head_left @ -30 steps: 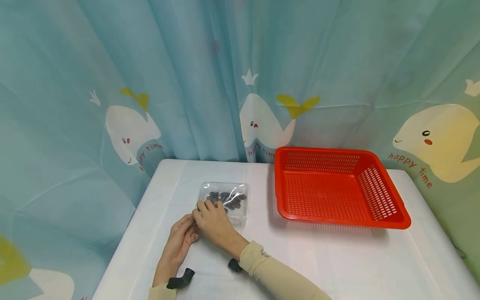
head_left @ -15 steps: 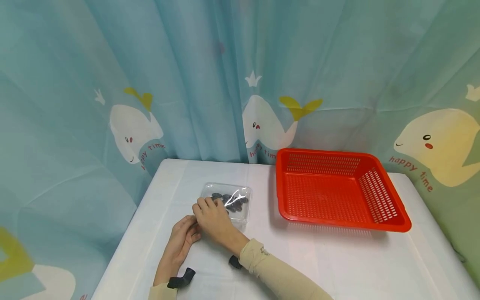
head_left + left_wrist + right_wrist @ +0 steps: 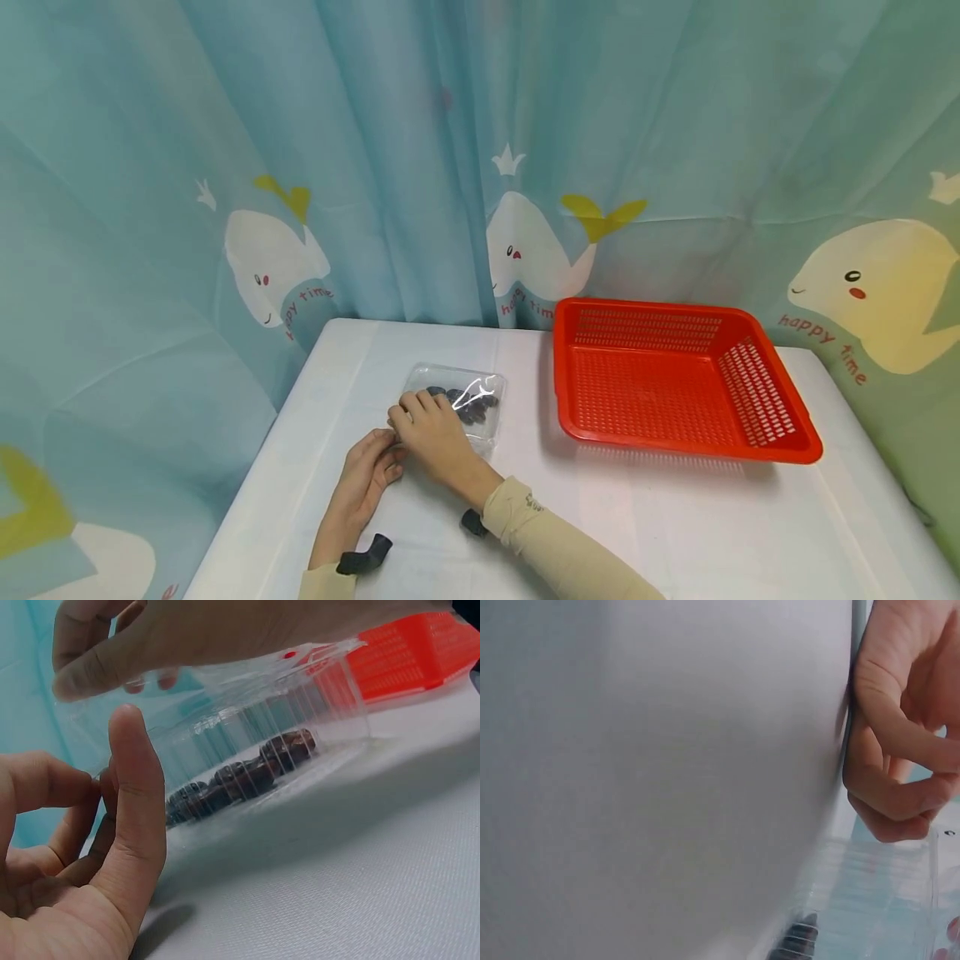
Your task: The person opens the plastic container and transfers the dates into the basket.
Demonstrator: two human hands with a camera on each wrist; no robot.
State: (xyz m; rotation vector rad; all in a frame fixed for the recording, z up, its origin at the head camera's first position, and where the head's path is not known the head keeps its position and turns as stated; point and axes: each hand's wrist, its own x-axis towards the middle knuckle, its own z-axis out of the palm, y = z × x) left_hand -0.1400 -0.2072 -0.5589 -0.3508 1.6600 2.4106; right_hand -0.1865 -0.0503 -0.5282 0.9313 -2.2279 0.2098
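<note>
A clear plastic box with several dark, glossy oval pieces that look like dates lies at the table's left. Its side is tilted in the left wrist view. My left hand is at its near left corner, thumb upright, index finger bent, pinching the edge. Over that corner reaches my right hand, its bent thumb and fingers pinching clear plastic at the box's top. Whether that plastic is a lid or a film I cannot tell. The right hand covers part of the box in the head view.
A red perforated basket stands at the table's back right. White cloth covers the table. Behind it hangs a blue-green curtain with whales. Black bands sit at both wrists.
The right hand has shifted slightly up and away from the left hand at the box corner. The left hand stays almost in place; the whole head view has drifted a little.
</note>
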